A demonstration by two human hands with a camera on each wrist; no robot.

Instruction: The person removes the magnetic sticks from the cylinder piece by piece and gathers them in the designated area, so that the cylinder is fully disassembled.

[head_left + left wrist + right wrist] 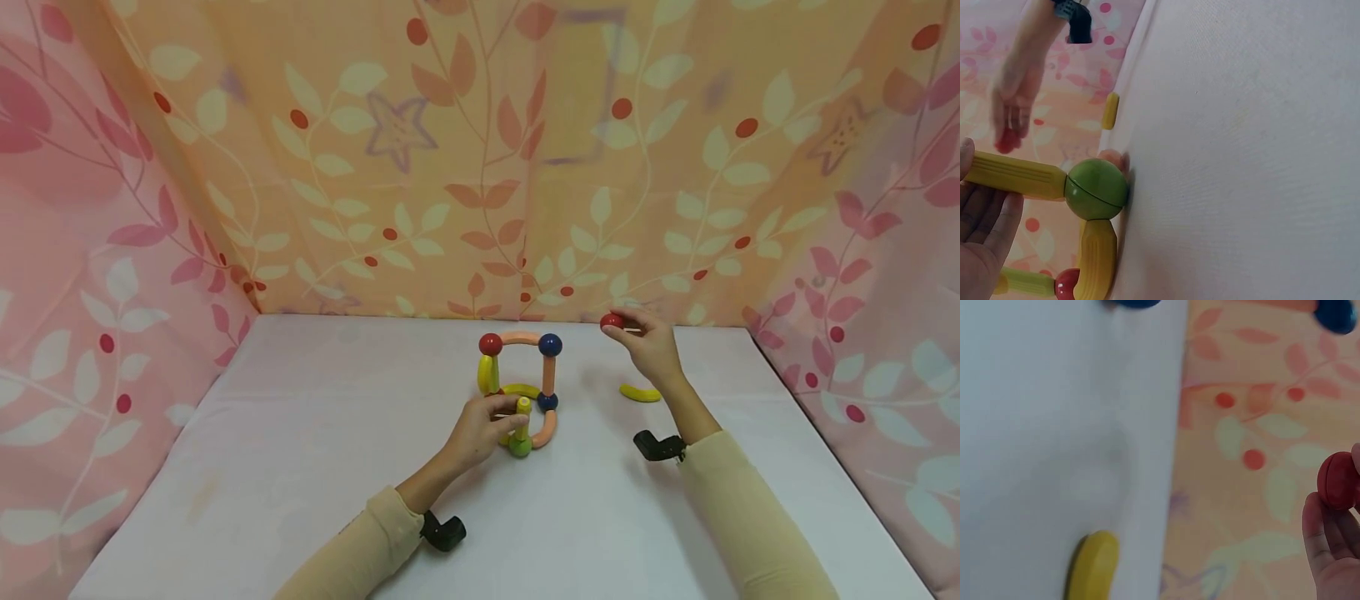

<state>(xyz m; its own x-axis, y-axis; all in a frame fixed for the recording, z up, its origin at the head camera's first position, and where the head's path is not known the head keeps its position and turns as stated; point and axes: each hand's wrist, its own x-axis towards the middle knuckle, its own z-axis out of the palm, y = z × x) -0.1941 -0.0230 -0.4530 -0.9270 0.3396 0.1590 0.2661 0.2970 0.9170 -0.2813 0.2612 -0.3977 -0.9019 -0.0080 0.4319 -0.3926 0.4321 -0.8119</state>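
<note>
My left hand (480, 429) holds an upright yellow rod (1019, 175) between thumb and fingers. The rod's lower end meets a green ball (1096, 190) at the near corner of a structure of balls and rods. In my right hand (651, 346), a red ball (1339, 480) is pinched off the table, right of the structure. At the structure's top, a curved orange rod (521, 337) links another red ball (491, 344) and a blue ball (551, 344). A straight orange rod (549, 375) stands between that ball and a lower blue ball (547, 402). My left fingers partly hide the base.
A loose curved yellow piece (640, 393) lies on the white table (300, 467), below my right hand. Patterned cloth (480, 167) hangs behind the table and along both sides. Black devices (444, 532) are worn at both wrists.
</note>
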